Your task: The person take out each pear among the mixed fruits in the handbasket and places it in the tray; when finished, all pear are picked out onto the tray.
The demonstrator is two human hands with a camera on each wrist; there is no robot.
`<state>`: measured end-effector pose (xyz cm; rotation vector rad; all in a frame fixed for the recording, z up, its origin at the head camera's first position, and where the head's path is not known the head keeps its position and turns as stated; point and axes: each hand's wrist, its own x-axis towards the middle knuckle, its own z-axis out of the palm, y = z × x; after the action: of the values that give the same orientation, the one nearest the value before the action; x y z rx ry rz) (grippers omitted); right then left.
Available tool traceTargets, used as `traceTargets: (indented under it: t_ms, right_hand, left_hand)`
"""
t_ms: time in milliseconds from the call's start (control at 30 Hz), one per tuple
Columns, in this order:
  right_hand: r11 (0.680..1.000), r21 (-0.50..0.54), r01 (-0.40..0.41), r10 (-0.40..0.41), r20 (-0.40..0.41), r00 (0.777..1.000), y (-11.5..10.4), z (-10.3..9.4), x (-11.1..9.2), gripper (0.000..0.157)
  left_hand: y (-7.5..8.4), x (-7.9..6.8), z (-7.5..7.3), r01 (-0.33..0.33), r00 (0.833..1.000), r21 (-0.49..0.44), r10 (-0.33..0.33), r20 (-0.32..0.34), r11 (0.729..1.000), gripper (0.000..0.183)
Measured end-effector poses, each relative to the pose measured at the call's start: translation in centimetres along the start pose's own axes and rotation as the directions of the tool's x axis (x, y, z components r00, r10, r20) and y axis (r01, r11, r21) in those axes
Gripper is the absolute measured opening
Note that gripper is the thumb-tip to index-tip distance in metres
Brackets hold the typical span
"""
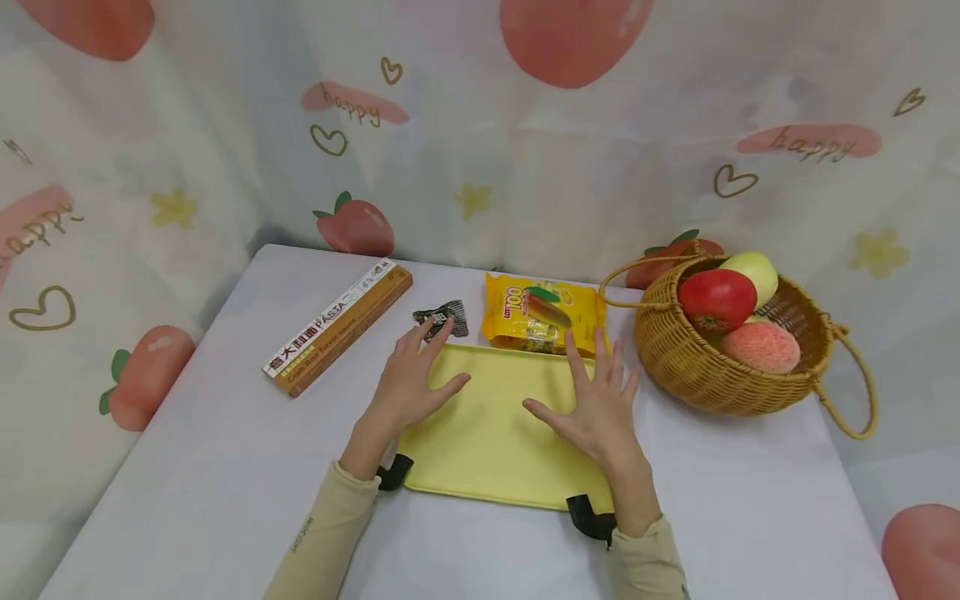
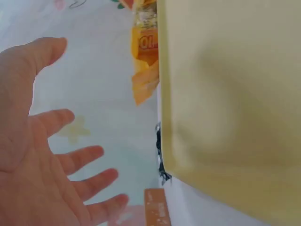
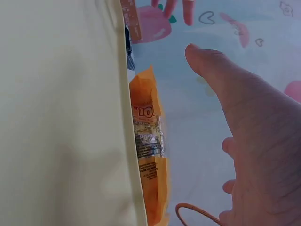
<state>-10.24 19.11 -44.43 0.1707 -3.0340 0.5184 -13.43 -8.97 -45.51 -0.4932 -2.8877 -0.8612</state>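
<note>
The pale yellow tray (image 1: 487, 450) lies flat on the white bench (image 1: 465, 550) before me. My left grip (image 1: 405, 383) is over the tray's left side, fingers spread; my right grip (image 1: 600, 408) is over its right side, fingers fanned out too, both thumbs pointing inward. Just beyond the tray's far edge is a yellow LOT 100 bag (image 1: 543, 312), and left of that, near the tray's far-left corner, a small dark striped packet (image 1: 453, 309). Farther left of the tray, a pasta box (image 1: 341, 329) lies slantwise. To the tray's right, a wicker basket (image 1: 693, 371) holds red, pale green and pink fruit (image 1: 717, 298).
</note>
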Motion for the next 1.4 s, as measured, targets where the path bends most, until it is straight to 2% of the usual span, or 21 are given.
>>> traceTargets:
  t_ms: [267,467,600,967,1067,1200,1400]
  right_hand:
    - [0.999,0.029,0.022,-0.022,-0.021,1.000,0.4,0.0,0.1,0.112]
    - [0.996,0.078,0.044,-0.042,-0.025,0.999,0.3,0.4,0.0,0.110]
    - [0.995,0.089,0.037,-0.035,-0.023,0.999,0.6,0.4,-0.1,0.110]
    - [0.992,0.125,0.032,-0.028,-0.034,0.999,0.9,0.4,0.0,0.108]
    - [0.991,0.129,0.039,-0.033,-0.045,0.998,1.0,0.4,0.1,0.107]
    - [0.989,0.143,0.043,-0.036,-0.056,0.998,1.3,0.3,0.0,0.106]
    - [0.981,0.183,0.058,-0.046,-0.070,0.997,1.6,-0.6,0.0,0.104]
  left_hand:
    - [-0.8,-0.8,-0.5,0.091,0.995,-0.162,-0.096,-0.023,0.983,0.074]
    - [-2.1,-1.0,-0.4,0.102,0.993,-0.273,-0.114,-0.030,0.957,0.073]
    - [-2.5,-0.7,-0.2,0.112,0.992,-0.344,-0.126,-0.019,0.932,0.070]
    - [-4.0,-0.3,0.3,0.207,0.978,-0.357,-0.202,0.052,0.911,0.067]
    - [-4.5,-0.3,0.4,0.212,0.977,-0.360,-0.194,0.085,0.909,0.065]
    - [-5.0,-0.4,0.3,0.187,0.980,-0.368,-0.147,0.132,0.911,0.065]
    - [-5.7,-0.7,0.5,0.180,0.978,-0.394,-0.120,0.172,0.901,0.072]
